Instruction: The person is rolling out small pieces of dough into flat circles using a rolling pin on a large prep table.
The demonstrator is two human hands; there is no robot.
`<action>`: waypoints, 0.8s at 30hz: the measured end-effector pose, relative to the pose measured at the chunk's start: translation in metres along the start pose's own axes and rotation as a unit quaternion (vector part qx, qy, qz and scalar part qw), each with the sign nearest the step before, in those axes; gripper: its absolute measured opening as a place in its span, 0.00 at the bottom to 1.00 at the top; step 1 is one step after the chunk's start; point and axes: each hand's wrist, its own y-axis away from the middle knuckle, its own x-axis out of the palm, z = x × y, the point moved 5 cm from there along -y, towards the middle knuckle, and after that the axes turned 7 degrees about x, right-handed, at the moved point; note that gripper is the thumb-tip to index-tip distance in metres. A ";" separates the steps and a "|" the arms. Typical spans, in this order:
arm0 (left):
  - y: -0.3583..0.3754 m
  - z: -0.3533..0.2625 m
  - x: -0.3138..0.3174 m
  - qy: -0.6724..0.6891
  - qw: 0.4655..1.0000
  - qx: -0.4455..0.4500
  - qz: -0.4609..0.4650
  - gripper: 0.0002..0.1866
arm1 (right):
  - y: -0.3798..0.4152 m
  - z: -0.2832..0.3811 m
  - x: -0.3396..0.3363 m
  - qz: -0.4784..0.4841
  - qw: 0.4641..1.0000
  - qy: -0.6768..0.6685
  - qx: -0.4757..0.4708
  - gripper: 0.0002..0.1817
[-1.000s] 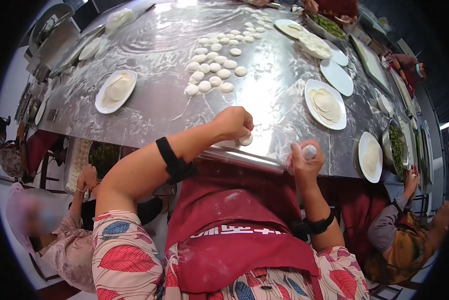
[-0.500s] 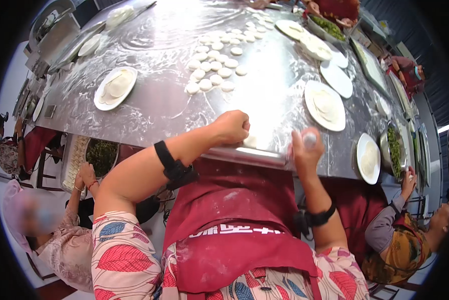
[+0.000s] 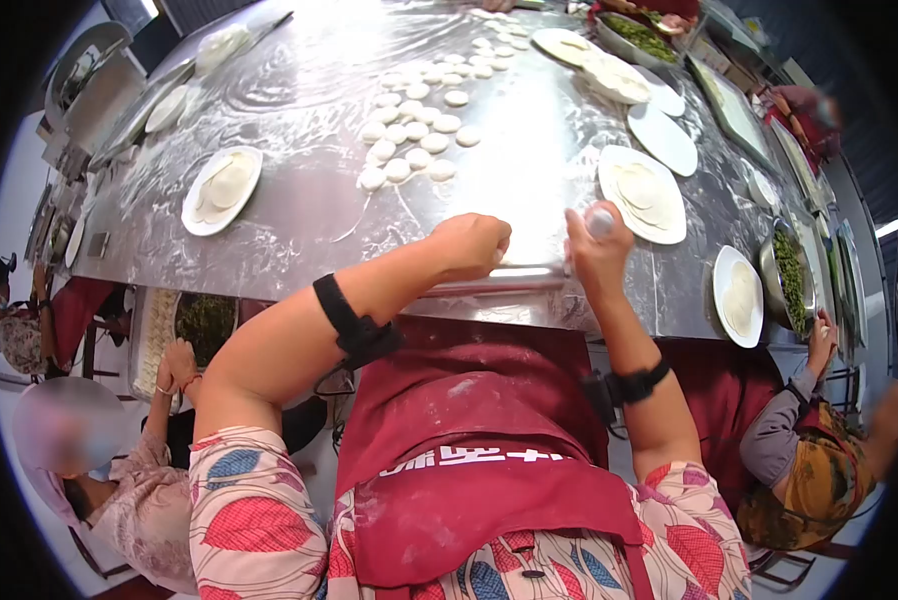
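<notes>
While my left hand [image 3: 472,246] curls, whether on anything I can't tell, my right hand [image 3: 603,258], clasping the rolling pin [image 3: 600,221], has shifted toward twelve o'clock.

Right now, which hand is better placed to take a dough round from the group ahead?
Probably the left hand: it is nearer the dough rounds, while the right hand grips the rolling pin. Whether the left hand holds something is hidden.
</notes>
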 end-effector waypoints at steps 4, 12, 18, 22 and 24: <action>-0.005 0.005 0.001 0.006 0.999 0.021 0.031 0.08 | 0.001 -0.012 -0.007 -0.014 0.999 0.048 -0.009 0.11; -0.006 0.004 0.001 0.001 1.000 0.012 0.028 0.07 | -0.002 -0.001 -0.001 -0.003 0.999 0.049 0.002 0.12; 0.000 -0.001 -0.003 0.003 0.996 0.052 0.069 0.07 | 0.025 0.003 -0.018 0.010 1.000 0.025 -0.001 0.11; 0.008 0.006 0.001 0.102 0.993 -0.015 0.052 0.07 | 0.037 0.003 -0.021 0.002 1.000 0.019 0.022 0.09; 0.001 0.002 0.002 0.024 0.999 0.016 0.045 0.08 | 0.001 -0.014 -0.005 -0.014 1.000 0.026 -0.006 0.10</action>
